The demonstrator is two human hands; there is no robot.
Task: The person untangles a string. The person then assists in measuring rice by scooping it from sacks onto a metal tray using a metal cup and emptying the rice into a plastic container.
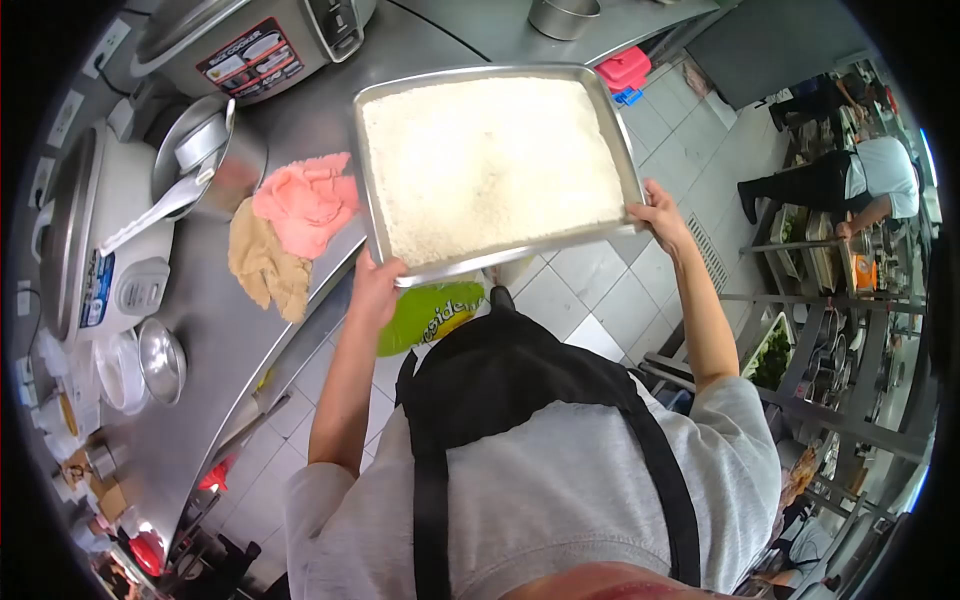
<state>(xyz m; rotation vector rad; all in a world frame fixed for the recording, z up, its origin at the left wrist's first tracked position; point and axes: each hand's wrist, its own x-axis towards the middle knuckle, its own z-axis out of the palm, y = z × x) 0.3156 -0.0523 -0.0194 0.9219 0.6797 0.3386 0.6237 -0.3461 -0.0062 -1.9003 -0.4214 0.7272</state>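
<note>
A rectangular metal tray [372,240] filled with white grains that look like rice [490,165] is held up in front of my body. My left hand [375,287] grips its near left corner, with the thumb on the rim. The near right corner is in my right hand [661,215], its fingers wrapped round the edge. Beside the tray on the left, a pink cloth [308,205] and a tan cloth [268,258] lie crumpled on the steel counter [215,365]. The undersides of both hands' grips are hidden.
Rice cookers [255,50] and a metal pot with a white-handled utensil [165,215] stand on the counter. A metal bowl [162,360] sits at its left. Below the tray is a green bag [432,312]. A person [885,180] stands by shelving at the right.
</note>
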